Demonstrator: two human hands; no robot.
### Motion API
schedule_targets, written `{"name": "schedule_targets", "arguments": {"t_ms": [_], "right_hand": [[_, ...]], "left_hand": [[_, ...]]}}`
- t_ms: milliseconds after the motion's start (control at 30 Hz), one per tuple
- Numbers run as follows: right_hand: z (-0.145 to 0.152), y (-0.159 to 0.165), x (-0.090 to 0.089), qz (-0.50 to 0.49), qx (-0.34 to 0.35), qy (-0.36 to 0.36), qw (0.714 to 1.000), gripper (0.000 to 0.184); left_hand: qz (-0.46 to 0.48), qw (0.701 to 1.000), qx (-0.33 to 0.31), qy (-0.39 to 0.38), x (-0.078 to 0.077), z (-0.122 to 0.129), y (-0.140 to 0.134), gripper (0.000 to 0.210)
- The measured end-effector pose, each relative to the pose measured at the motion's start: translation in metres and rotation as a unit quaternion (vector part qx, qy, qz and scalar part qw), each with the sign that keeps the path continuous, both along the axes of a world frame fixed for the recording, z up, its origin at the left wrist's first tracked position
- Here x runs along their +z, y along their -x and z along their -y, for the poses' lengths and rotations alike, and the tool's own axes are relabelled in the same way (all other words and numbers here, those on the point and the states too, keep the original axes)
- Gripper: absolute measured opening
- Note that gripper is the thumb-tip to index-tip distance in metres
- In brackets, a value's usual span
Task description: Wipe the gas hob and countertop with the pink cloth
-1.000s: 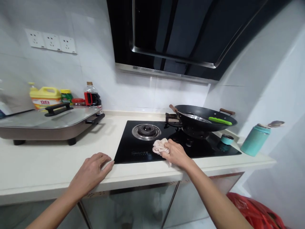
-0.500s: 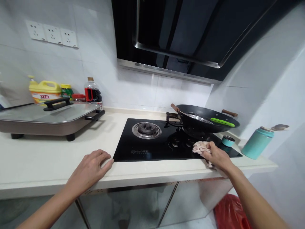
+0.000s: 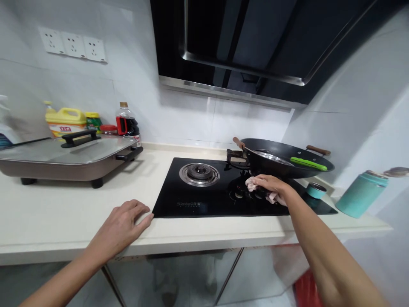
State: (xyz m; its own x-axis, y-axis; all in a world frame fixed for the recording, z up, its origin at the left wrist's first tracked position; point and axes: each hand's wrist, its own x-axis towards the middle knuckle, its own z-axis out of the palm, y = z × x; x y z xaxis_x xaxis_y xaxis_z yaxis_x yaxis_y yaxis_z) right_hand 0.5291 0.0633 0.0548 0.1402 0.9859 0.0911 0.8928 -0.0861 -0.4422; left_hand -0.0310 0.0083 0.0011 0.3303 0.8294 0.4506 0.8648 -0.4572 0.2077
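My right hand (image 3: 273, 185) is closed around a crumpled pale pink cloth (image 3: 251, 184), which lies on the black glass gas stove (image 3: 214, 204) just behind and over the control knobs (image 3: 238, 194). A black wok (image 3: 281, 168) with wooden handles stands tilted behind that hand on the right burner. In it lie a metal lid or bowl (image 3: 271, 157) and a bright green handle (image 3: 308, 163). My left hand (image 3: 126, 221) rests with fingers spread on the cream countertop (image 3: 79, 213), its fingertips at the stove's front left corner. The left burner (image 3: 200, 174) has no pan on it.
An electric griddle (image 3: 67, 160) with a glass lid stands at the left, bottles and a yellow detergent jug (image 3: 67, 121) behind it. A teal flask (image 3: 362, 194) and its small cup (image 3: 316, 190) sit at the right. The range hood (image 3: 236, 85) hangs above; a red bag (image 3: 308, 290) is below.
My right hand has moved the cloth from the stove's front edge back and left, up to the knobs. My left hand stays in place. The view has shifted slightly.
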Motion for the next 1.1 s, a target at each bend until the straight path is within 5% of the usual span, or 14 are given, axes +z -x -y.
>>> {"name": "schedule_targets", "arguments": {"t_ms": [200, 633, 1100], "right_hand": [[-0.014, 0.009, 0.014, 0.08, 0.021, 0.055, 0.995, 0.033], [-0.014, 0.053, 0.009, 0.188, 0.18, 0.034, 0.965, 0.007], [0.074, 0.066, -0.032, 0.169, 0.223, -0.132, 0.951, 0.018]], "left_hand": [[-0.008, 1.0, 0.009, 0.01, 0.0, -0.002, 0.0, 0.042], [0.007, 1.0, 0.005, 0.016, 0.007, 0.002, -0.003, 0.04], [0.022, 1.0, -0.003, 0.002, 0.003, 0.003, -0.002, 0.036]]}}
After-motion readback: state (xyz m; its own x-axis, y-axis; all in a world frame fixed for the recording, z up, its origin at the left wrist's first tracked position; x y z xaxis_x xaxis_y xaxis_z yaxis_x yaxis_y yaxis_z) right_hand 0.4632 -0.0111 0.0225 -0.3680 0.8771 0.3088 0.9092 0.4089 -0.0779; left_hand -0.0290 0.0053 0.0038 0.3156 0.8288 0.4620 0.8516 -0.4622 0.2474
